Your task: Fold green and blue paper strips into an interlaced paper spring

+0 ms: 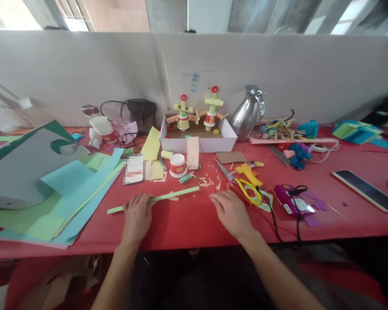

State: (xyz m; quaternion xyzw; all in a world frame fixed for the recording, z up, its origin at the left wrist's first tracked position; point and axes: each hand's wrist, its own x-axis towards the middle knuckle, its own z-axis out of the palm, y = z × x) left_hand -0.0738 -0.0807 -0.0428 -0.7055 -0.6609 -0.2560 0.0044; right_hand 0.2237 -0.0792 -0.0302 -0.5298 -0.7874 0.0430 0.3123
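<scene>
My left hand (137,214) is closed over a narrow light green paper strip (177,193), whose two ends stick out on either side of the fingers. The strip lies at a slant, close to the red tabletop. To the right, my right hand (230,212) rests with fingers stretched toward the middle, holding nothing visible. Yellow-handled scissors (250,191) lie just beyond it, beside a yellow glue gun (248,173). Behind the strip are a red and white paper cup (178,165), a folded green paper spring (186,178) and small paper scraps (208,181).
A white box (197,145) holding two paper-cup figures (210,113) stands at the back, beside a metal jug (248,114). Coloured paper sheets (56,206) are stacked left. A purple corded device (292,201) and a phone (367,189) lie right. The table's front edge is near my wrists.
</scene>
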